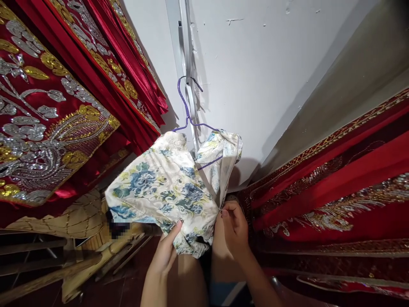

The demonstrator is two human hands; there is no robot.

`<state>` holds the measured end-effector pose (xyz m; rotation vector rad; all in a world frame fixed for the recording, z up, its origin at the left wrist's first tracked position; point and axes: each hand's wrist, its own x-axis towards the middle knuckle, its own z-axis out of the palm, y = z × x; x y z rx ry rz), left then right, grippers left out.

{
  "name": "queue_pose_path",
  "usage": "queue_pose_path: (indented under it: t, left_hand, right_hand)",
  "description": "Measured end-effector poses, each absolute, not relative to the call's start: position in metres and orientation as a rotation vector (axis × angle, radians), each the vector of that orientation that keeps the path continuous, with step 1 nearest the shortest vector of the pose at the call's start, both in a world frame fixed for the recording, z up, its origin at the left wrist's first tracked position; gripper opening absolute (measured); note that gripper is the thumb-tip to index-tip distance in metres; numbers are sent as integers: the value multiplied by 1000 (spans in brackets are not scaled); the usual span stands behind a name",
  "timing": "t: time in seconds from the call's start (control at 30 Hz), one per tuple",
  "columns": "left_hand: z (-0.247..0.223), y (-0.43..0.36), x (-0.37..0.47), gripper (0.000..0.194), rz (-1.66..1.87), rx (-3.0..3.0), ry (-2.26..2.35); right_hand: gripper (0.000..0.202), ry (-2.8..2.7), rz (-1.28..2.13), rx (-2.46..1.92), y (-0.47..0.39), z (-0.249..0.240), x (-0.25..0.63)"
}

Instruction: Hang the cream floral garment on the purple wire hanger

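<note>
White wall behind. Floral top on purple hanger (hook at a pale bar). Left hand: grip closed on its lower cloth; right hand: pinching front edge.

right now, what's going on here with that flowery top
A person is handling the top with both hands while it hangs on a purple hanger, whose hook is at a metal bar by the white wall. The left grip holds the cloth near its bottom; the right grip pinches the edge below the neck opening, on something too small to tell. Red decorated cloths flank it on both sides.
</note>
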<state>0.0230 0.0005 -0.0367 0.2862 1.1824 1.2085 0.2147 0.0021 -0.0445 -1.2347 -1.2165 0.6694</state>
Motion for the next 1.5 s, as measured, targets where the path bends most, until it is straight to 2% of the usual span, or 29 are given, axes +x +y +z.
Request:
queue_pose_path:
  t: [0.13, 0.27, 0.33, 0.47, 0.6, 0.77, 0.93, 1.07, 1.2, 1.33, 1.47, 1.5]
  left_hand:
    - [-41, 10, 23, 33, 1408, 306, 1353]
    - [-49, 5, 34, 34, 1947, 701, 1717]
    - [-50, -2, 46, 32, 2041, 1047, 1771]
    - [-48, -8, 71, 22, 1735, 1463, 1571]
    - [-44, -5, 83, 6, 1672, 1527, 1448]
    - [-35, -4, 81, 10, 1687, 1529, 1410]
    - [-34, -1, 82, 12, 1620, 1591, 1393]
    - [-49, -3, 85, 17, 1517, 1654, 1373]
    - [-54, -2, 79, 21, 1399, 1783, 1329]
    - [-18, 24, 63, 6, 1484, 1872, 1287]
    - [47, 70, 51, 35, 1829, 1971, 1213]
    - [63, 79, 50, 36, 1884, 2016, 1199]
  right_hand:
    - [9, -1287, 601, -1107, 3, -32, 212]
    - [11, -1357, 560, -1087, 5, -22, 205]
    - [12, -1385, 554, -1098, 6, -21, 200]
    - [15, -1457, 557, -1089, 6, -20, 188]
    - [15, -1506, 536, -1059, 4, -16, 185]
    - [16, -1562, 391, -1019, 37, 17, 190]
    - [14, -1547, 16, -859, 109, 78, 190]
    - [13, -1517, 13, -769, 132, 111, 187]
    - [14, -1529, 95, -800, 120, 110, 188]
    - [14, -1549, 114, -744, 109, 96, 191]
    - [13, -1515, 67, -673, 104, 94, 194]
    - [12, -1515, 65, -676, 103, 95, 195]
